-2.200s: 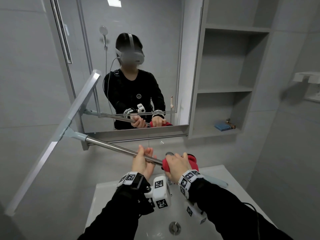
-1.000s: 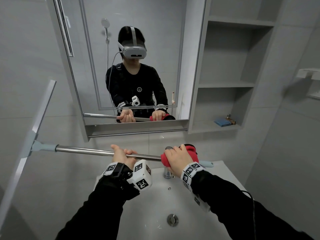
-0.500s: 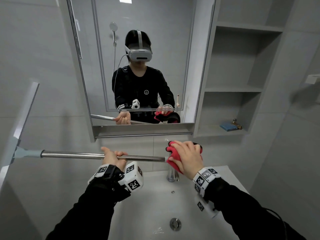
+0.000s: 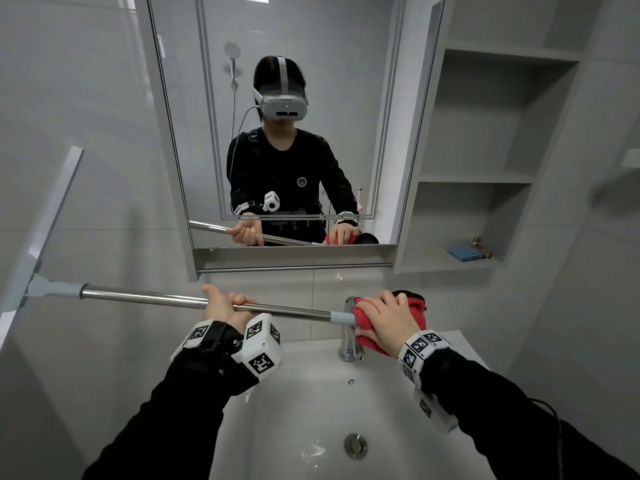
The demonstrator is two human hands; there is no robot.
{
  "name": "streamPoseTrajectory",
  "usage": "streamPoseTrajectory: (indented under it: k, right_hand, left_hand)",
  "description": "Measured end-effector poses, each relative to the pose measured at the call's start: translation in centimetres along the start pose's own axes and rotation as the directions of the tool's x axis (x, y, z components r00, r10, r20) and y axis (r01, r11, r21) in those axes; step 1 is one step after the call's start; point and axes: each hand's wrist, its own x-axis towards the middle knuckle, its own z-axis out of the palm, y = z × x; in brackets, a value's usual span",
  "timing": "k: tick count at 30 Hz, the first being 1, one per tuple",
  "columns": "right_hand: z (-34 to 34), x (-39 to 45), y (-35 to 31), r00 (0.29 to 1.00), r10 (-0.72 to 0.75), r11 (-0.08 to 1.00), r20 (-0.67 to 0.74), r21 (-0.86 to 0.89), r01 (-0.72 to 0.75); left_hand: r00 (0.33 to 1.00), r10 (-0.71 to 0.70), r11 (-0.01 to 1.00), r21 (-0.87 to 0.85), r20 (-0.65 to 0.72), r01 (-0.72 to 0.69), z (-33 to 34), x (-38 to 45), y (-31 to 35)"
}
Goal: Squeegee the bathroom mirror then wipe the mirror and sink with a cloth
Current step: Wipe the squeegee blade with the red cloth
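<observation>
My left hand (image 4: 223, 306) grips the steel pole of the squeegee (image 4: 149, 296), which runs level across the view below the mirror (image 4: 311, 64). Its long pale blade (image 4: 41, 216) stands at the far left, off the mirror and in front of the wall tiles. My right hand (image 4: 384, 318) holds a red cloth (image 4: 412, 306) at the pole's near end, just above the tap (image 4: 349, 341). Whether the cloth still wraps the pole end is not visible. The white sink (image 4: 311, 410) lies below both arms.
Open grey shelves (image 4: 485, 181) stand right of the mirror; a blue block (image 4: 462, 252) and a small brass item lie on the lowest one. A drain (image 4: 355, 445) sits in the basin. Tiled walls close in on both sides.
The squeegee has swung down and left off the mirror to lie level. My right hand with the red cloth has shifted to the tap, at the very end of the pole.
</observation>
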Motion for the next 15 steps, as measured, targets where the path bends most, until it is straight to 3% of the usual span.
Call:
streamPoseTrajectory:
  k: [2, 4, 7, 10, 12, 13, 14, 15]
  right_hand:
    - [0.6, 0.2, 0.2, 0.99, 0.077, 0.975, 0.121, 0.196, -0.1]
    - [1.3, 0.0, 0.6, 0.973, 0.204, 0.843, 0.104, 0.486, -0.229]
    - [1.3, -0.2, 1.0, 0.853, 0.489, 0.397, 0.184, 0.823, -0.405]
    - [1.6, -0.3, 2.1, 0.569, 0.687, -0.1, 0.453, 0.833, -0.544]
    - [2.4, -1.3, 3.0, 0.405, 0.628, -0.497, 0.664, 0.743, -0.448]
    - [2.6, -1.5, 3.0, 0.4, 0.557, -0.659, 0.728, 0.68, -0.321]
    - [2.4, -1.6, 2.4, 0.374, 0.559, -0.717, 0.74, 0.658, -0.231]
    - [2.8, -1.4, 1.4, 0.291, 0.7, -0.654, 0.652, 0.749, -0.106]
  left_hand:
    - [0.998, 0.062, 0.998, 0.006, 0.019, -0.062, 0.4, 0.0, 0.4]
    - [0.991, 0.13, 0.991, 0.04, 0.026, -0.131, 0.7, 0.0, 0.6]
    - [0.979, 0.204, 0.975, 0.089, 0.027, -0.206, 0.7, 0.0, 0.9]
    - [0.974, 0.226, 0.967, 0.112, 0.028, -0.228, 0.7, 0.0, 0.7]
    - [0.975, 0.216, 0.969, 0.117, 0.044, -0.219, 0.7, -0.1, 0.2]
    - [0.976, 0.211, 0.969, 0.121, 0.056, -0.217, 0.7, -0.1, -0.1]
    - [0.976, 0.209, 0.968, 0.129, 0.069, -0.216, 0.7, -0.1, -0.6]
    - [0.976, 0.204, 0.967, 0.14, 0.08, -0.214, 0.8, -0.2, -1.0]
